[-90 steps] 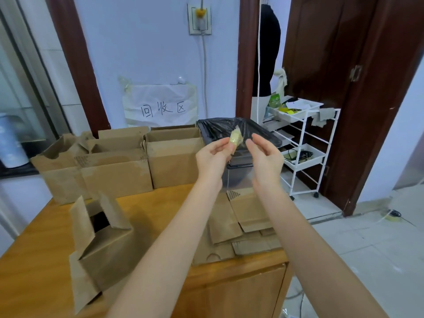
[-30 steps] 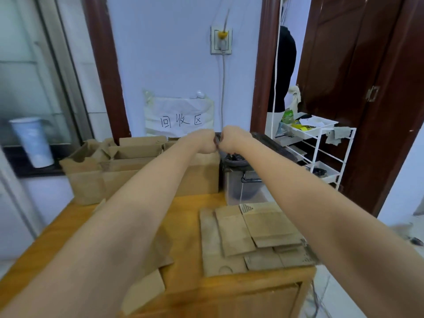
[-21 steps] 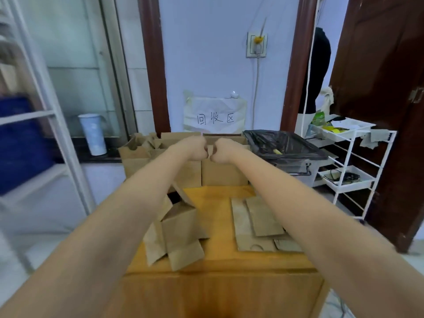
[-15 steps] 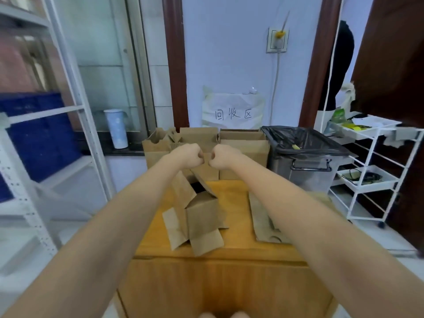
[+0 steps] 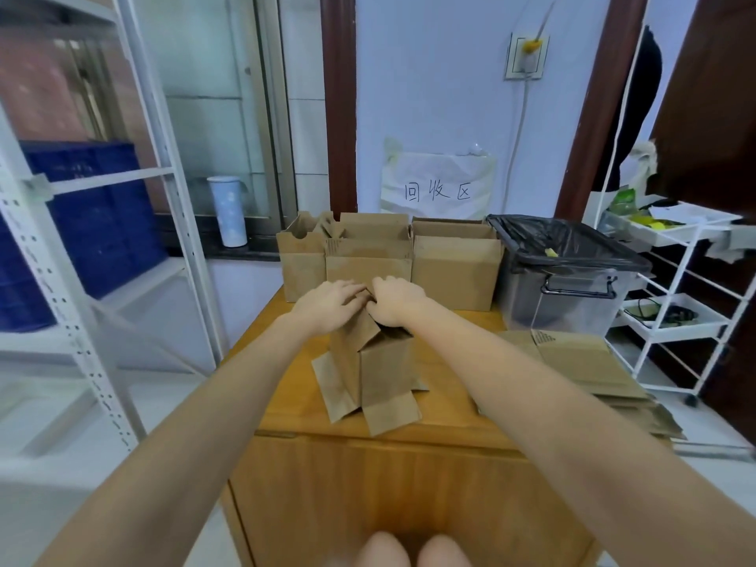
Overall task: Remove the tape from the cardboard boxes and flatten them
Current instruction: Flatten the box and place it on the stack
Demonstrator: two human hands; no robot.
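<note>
At far left we see a white rack (image 5: 135,223) holding blue crates (image 5: 98,214), and a pale tumbler (image 5: 227,211) stands on the dark sill beyond it. On the wooden surface (image 5: 446,407), a row of open cardboard boxes (image 5: 454,272) lines the far edge; what they hold is hidden from us. Near the middle stands the box (image 5: 380,370) we are working on, upright, its lower flaps splayed on the surface. Our left hand (image 5: 327,305) rests on its top flap with the fingers (image 5: 347,291) curled over the edge, and our right hand (image 5: 396,301), touching the left, grips the same top with its fingers folded round the cardboard. To the right lie flattened boxes (image 5: 589,362) in a stack. Beyond them sits a clear bin (image 5: 564,296) lined with a black bag, a small yellowish scrap (image 5: 551,252) inside. A white trolley (image 5: 675,304) carries mixed clutter at far right.
</note>
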